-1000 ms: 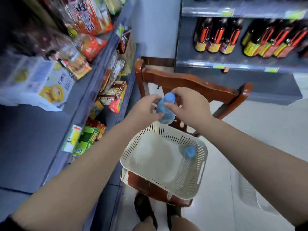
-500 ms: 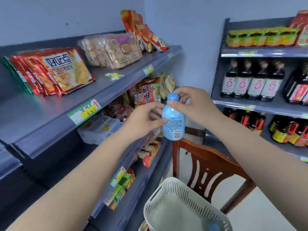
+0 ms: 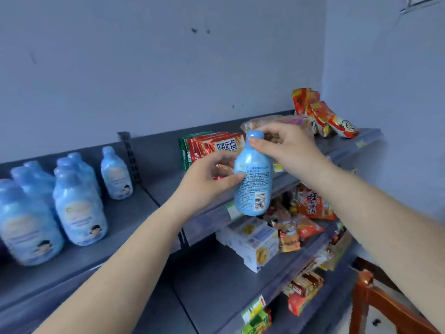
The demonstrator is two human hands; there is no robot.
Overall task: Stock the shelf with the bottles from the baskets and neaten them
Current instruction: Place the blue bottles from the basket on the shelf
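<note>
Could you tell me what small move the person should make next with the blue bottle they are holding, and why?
Probably carry the held bottle leftward toward the stocked bottles on the top shelf. Both the left hand and right hand hold it in the air in front of the snack packs, and bare shelf shows right of the single bottle.

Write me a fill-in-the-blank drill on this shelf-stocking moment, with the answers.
1. Both hands hold one ____ bottle.
2. The right hand pinches it near the ____.
3. The left hand grips its ____.
4. The stocked bottles stand to the ____ of the held one.

Answers: blue; cap; body; left
</note>
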